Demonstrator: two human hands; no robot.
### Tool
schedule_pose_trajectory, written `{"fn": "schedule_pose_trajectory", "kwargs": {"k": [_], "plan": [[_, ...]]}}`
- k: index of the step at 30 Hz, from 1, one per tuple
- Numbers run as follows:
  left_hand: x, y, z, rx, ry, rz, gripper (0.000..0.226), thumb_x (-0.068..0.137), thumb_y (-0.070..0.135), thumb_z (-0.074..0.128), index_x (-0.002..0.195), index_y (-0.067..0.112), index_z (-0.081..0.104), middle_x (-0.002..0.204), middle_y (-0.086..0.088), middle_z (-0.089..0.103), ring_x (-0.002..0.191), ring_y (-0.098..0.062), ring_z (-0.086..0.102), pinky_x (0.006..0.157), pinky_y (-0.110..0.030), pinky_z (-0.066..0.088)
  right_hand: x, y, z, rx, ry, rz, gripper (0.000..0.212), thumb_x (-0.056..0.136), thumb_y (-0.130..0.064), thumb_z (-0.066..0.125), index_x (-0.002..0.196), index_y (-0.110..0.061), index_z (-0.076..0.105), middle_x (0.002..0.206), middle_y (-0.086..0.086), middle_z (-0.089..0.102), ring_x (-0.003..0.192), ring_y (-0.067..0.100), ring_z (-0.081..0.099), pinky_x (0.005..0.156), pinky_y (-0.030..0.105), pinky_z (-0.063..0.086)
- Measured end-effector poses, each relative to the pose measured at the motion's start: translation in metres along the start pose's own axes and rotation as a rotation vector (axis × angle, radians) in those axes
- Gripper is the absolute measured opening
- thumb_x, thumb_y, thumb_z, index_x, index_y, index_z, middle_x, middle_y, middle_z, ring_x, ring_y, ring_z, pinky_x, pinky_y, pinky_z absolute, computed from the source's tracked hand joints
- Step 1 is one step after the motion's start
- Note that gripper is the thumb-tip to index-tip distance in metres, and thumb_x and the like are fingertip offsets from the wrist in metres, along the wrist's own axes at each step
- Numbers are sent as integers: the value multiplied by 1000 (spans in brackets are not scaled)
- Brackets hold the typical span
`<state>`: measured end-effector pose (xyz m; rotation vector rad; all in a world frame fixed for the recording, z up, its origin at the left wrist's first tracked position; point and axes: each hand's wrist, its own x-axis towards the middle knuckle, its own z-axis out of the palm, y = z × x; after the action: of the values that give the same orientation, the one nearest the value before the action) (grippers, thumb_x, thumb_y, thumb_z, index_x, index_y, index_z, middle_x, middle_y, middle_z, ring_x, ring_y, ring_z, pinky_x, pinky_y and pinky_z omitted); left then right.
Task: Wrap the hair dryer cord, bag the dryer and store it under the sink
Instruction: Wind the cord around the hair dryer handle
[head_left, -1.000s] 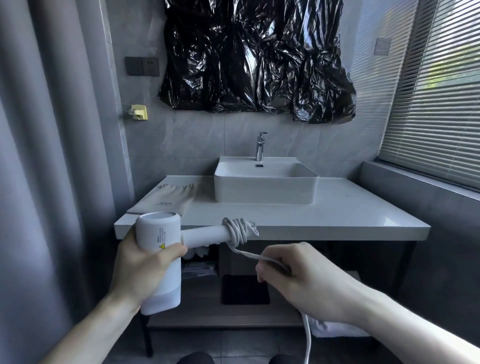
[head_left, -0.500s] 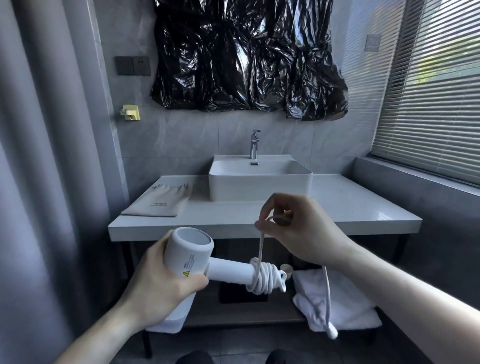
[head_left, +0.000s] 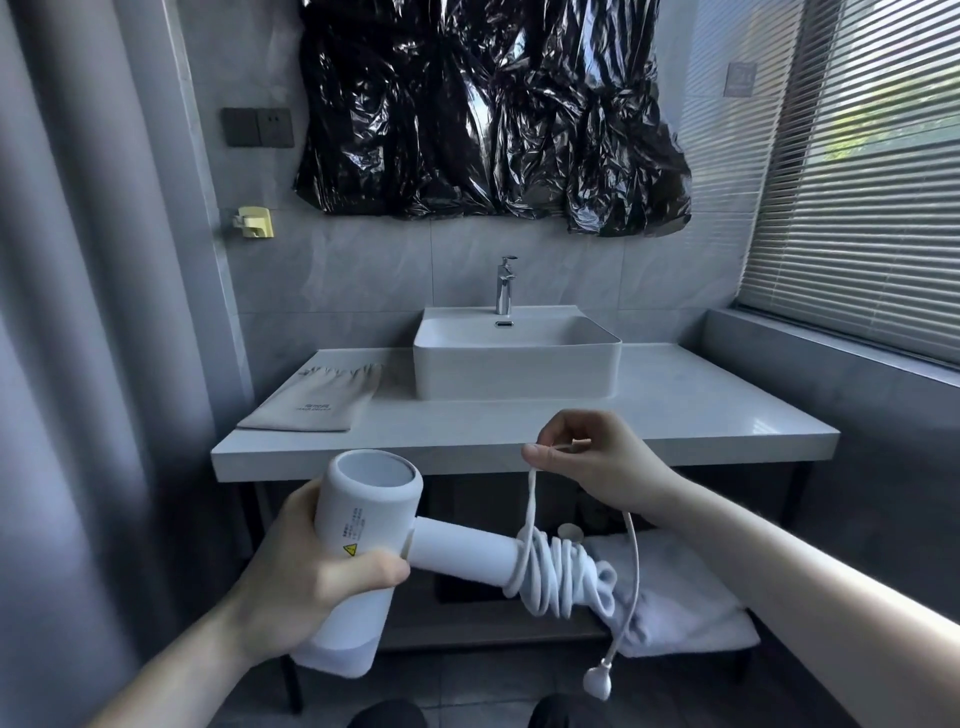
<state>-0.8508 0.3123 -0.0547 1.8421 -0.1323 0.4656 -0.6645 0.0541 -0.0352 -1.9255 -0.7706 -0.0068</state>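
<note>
The hair dryer (head_left: 363, 525) is white and sits in the near left of the head view, held in front of the vanity and below the level of its top. The left hand (head_left: 306, 577) is clenched around the barrel, thumb across the front just under a small yellow warning sticker, with the open round end of the barrel facing up. The handle (head_left: 462, 551) points right and slightly down — its far end is bound in several loops of white cord (head_left: 558, 577). From those coils a strand rises to the right hand (head_left: 592, 462), which pinches the cord between thumb and fingertips just in front of the countertop's (head_left: 701, 410) near edge. The rest of the cord drops from that hand in a long curve on the right and ends in the plug (head_left: 597, 682), which hangs free near the floor.

On the countertop, a flat beige drawstring bag (head_left: 317, 400) lies at the left, just beside the white rectangular basin (head_left: 514, 364), which stands in the middle with a chrome faucet (head_left: 504, 286) behind it. Under the countertop an open shelf carries a folded white towel (head_left: 680, 597) to the right — partly behind the coiled cord. On the far wall, crumpled black plastic sheeting (head_left: 488, 109) hangs above the faucet, and window blinds (head_left: 872, 182) fill the right side.
</note>
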Motion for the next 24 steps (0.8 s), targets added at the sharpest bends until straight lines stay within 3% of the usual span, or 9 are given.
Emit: {"fn": "schedule_pose_trajectory", "kwargs": {"k": [4,8,10,11,14,19,24], "plan": [[3,3,2,-155,86,-29,36,45,27,86,74,10,74,67,-9,69,62,-21,67,55,-29,52,-5,11,8,1,-18,77,32,94,-44,78,73,-22,70,69,-3,57,66,12,47,65,31,38],[6,-1,4,-269,196,-86,47,40,27,84,76,0,69,72,-17,67,64,-28,67,60,-37,52,-22,16,16,42,-97,9,44,77,-37,71,69,2,55,65,3,51,65,13,43,61,33,36],[7,-3,4,-290,240,-103,53,40,27,83,80,-3,68,74,-19,67,64,-30,66,63,-39,51,-28,14,23,70,-103,58,24,75,-25,60,59,-11,49,57,-7,42,55,7,34,57,30,31],[7,-3,4,-304,256,-113,53,40,27,83,81,-3,68,75,-18,67,64,-30,66,62,-39,51,-30,14,27,85,-103,93,27,81,-23,59,56,-20,53,54,-11,42,52,6,34,56,28,31],[10,-3,4,-340,319,-126,57,40,29,83,86,-2,73,77,-16,70,67,-30,67,63,-39,53,-39,13,38,71,-138,108,44,109,-35,58,71,-18,74,56,-11,48,52,8,39,52,19,33],[17,-5,-1,-359,422,-150,80,40,31,83,105,-13,67,86,-21,69,74,-33,66,65,-41,54,-57,5,46,86,-233,141,52,112,-44,47,85,-7,72,58,-5,46,48,7,35,44,15,28],[20,-9,-5,-359,463,-183,70,45,24,84,104,-10,69,88,-19,70,71,-32,67,59,-35,56,-74,-15,50,-96,-274,123,50,112,-45,45,87,-12,73,62,1,48,50,11,36,48,22,32]]}}
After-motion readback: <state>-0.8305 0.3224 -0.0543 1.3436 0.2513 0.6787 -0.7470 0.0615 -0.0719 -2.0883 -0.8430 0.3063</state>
